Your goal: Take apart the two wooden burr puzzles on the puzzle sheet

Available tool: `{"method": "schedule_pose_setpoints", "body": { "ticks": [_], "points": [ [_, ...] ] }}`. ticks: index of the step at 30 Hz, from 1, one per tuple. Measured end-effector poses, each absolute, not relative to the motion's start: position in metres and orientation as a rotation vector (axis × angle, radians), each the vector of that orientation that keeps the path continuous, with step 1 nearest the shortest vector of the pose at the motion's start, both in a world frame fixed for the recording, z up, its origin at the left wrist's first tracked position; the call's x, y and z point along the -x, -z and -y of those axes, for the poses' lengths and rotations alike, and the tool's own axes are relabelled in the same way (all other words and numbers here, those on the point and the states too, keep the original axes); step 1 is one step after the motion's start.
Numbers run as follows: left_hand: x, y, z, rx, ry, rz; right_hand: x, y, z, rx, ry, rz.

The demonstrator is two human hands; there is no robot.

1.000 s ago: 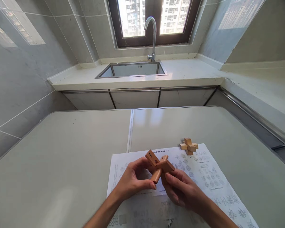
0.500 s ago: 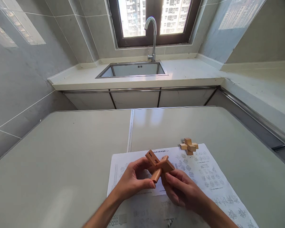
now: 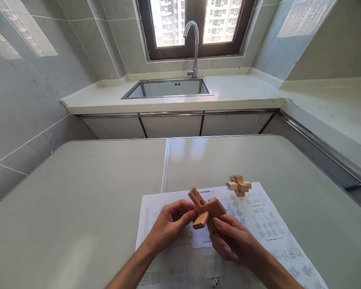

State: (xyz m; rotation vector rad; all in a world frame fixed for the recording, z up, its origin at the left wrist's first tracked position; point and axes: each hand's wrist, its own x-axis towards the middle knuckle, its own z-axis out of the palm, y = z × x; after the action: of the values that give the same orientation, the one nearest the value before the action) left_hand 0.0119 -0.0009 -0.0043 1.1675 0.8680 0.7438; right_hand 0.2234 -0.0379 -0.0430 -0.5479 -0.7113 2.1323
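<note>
Both hands hold a reddish-brown wooden burr puzzle (image 3: 207, 209) of crossed bars just above a printed instruction sheet (image 3: 258, 224). My left hand (image 3: 168, 224) pinches its left side with thumb and fingertips. My right hand (image 3: 230, 241) grips it from below and the right, fingers curled under. A smaller, paler wooden cross puzzle (image 3: 240, 185) rests on the sheet's far right corner, apart from both hands.
The sheet lies on a grey table (image 3: 93, 192) with a seam down its middle. Beyond it runs a counter with a steel sink (image 3: 168, 88) and a tall tap (image 3: 194, 44) under a window. Another counter (image 3: 333, 104) runs along the right wall.
The held puzzle has turned and shifted slightly right; one bar now lies flatter. My left fingers have closed in on its left side. The small pale puzzle has not moved.
</note>
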Motion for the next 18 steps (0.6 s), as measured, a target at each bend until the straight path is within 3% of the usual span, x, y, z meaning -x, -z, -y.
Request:
{"method": "schedule_pose_setpoints", "body": {
  "ticks": [18],
  "points": [
    [0.004,0.003,-0.006,-1.131,-0.881,-0.839,-0.231,0.038,0.034,0.794,-1.899,0.654]
  ]
}}
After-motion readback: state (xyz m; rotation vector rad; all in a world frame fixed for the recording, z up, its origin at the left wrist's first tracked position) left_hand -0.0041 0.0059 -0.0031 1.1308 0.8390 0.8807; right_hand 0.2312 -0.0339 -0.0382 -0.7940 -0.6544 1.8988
